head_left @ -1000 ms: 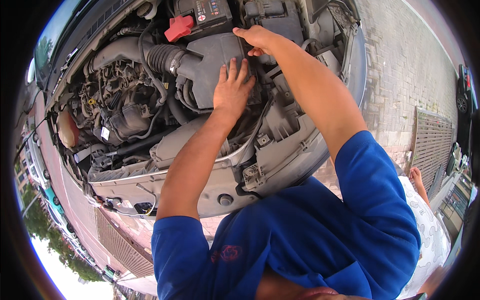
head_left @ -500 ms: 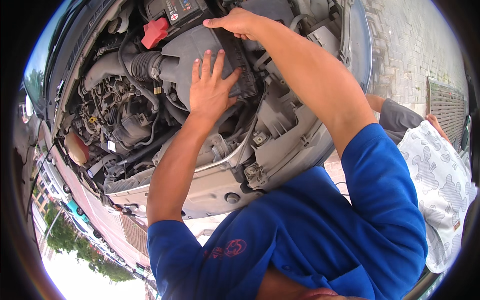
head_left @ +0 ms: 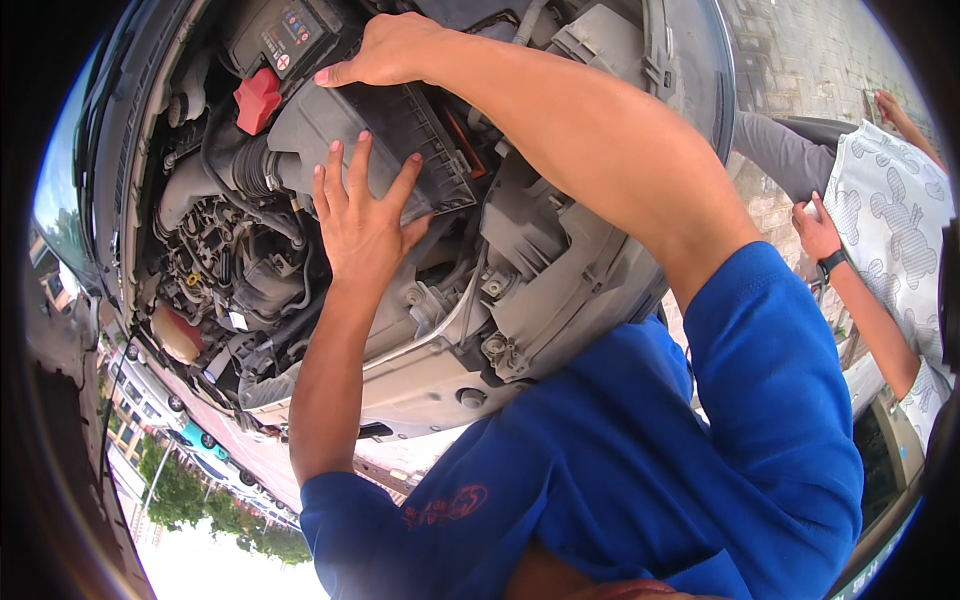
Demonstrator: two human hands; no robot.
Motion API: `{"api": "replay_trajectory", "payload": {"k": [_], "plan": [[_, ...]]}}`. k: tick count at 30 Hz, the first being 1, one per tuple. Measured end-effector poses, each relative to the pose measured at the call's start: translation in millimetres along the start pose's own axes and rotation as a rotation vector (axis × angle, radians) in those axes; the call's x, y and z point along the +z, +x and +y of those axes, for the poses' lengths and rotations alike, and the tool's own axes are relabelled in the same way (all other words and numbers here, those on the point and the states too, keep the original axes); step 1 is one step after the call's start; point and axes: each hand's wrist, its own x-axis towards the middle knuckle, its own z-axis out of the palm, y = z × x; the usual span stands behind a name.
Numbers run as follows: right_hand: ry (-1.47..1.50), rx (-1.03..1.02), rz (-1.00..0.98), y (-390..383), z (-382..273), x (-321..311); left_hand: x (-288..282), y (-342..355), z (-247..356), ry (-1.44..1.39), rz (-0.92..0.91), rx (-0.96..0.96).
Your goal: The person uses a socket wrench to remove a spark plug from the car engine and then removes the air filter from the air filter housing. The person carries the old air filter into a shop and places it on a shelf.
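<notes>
In the head view, my left hand point(head_left: 355, 225) lies spread on the grey-black air filter housing lid point(head_left: 310, 115), fingertips on its top. My right hand point(head_left: 385, 50) grips the lid's upper edge, thumb on top and the other fingers hidden behind it. An orange strip point(head_left: 470, 150) shows beside the lid's right side, where it looks slightly apart from the housing. A ribbed intake hose point(head_left: 255, 170) joins the lid's left. The battery point(head_left: 270, 40) and its red terminal cover point(head_left: 258, 98) are above it.
Engine parts point(head_left: 225, 270) crowd the left of the bay. The front panel point(head_left: 420, 370) borders it near my body. At the right, another person in a patterned pale top point(head_left: 895, 230) stands beside the car, a hand point(head_left: 815, 230) at their clothing. Parked cars line the lower left.
My hands and the lid have shifted leftward in the picture, with more orange showing at the lid's side. The other person has come much further into view at the right.
</notes>
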Motion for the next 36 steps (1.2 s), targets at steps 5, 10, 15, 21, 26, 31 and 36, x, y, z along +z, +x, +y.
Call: {"api": "replay_trajectory", "payload": {"k": [5, 10, 15, 21, 26, 31, 36], "plan": [[0.044, 0.081, -0.041, -13, -11, -10, 9, -12, 7, -0.031, 0.063, -0.072], [0.044, 0.114, -0.026, -15, -10, -17, 4, -29, 10, -0.212, 0.108, -0.383], [0.001, 0.136, -0.011, -4, -14, -12, 56, -72, -66, -1.53, 0.097, -1.427], [0.118, 0.06, -0.012, -2, -7, -21, 47, -54, -67, -1.911, 0.213, -1.318], [0.242, 0.033, 0.166, -4, -21, -14, 43, -64, -63, -2.123, 0.383, -1.255], [0.28, 0.014, 0.196, 8, -13, -19, 47, -65, -63, -2.256, 0.422, -1.15], [0.522, -0.064, 0.213, -3, -33, -18, 49, -66, -67, -2.342, 0.366, -0.956]]}}
